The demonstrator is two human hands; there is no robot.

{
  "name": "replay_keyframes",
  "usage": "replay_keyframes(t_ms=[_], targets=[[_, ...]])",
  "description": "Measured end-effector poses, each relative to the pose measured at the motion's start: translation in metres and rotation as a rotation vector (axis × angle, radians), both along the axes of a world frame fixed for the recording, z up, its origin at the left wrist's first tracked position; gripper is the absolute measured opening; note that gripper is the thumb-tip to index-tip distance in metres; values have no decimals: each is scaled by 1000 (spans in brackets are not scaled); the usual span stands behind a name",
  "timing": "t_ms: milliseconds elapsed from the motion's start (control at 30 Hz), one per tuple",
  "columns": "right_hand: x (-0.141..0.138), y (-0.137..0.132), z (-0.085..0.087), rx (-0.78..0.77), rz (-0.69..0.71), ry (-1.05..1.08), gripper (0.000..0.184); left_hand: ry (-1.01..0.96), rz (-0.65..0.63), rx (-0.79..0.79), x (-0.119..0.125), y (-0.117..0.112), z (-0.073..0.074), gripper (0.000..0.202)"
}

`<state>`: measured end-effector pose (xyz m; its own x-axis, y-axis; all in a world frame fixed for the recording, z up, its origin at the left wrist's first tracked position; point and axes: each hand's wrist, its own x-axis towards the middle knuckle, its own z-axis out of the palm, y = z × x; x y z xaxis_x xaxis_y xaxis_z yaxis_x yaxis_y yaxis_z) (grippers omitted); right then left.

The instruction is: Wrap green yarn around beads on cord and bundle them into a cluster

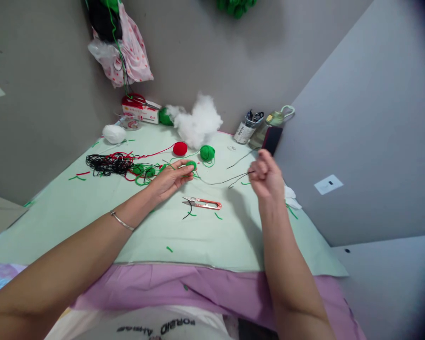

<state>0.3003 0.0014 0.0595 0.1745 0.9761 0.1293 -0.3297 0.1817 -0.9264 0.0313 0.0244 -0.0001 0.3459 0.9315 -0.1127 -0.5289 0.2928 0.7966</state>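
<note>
I see the left hand [173,181] pinch a green ball [191,165]; the raised right hand [268,178] curls round dark thread [219,182], grip hard to see.

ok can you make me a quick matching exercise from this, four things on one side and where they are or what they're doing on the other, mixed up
1. left hand
2. right hand
3. thread snips
4. white fluff

A. lying on the table
B. heaped behind the red yarn ball
C. holding a dark thread
D. holding a small green ball

Pairs: 1-D, 2-C, 3-A, 4-B
</note>
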Motion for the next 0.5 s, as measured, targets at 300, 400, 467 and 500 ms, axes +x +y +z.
replay_keyframes(t_ms=[300,400,467,500], targets=[[-35,4,-26,-200,143,82,4,34,-109,3,4,-8,6,21],[-57,-4,-27,-161,270,22,15,46,-118,20,4,-9,7,18],[-62,-7,-27,-128,243,-30,21,37,-147,44,4,-9,7,20],[-62,-8,-28,-122,217,-52,23,30,-168,58,4,-9,7,22]])
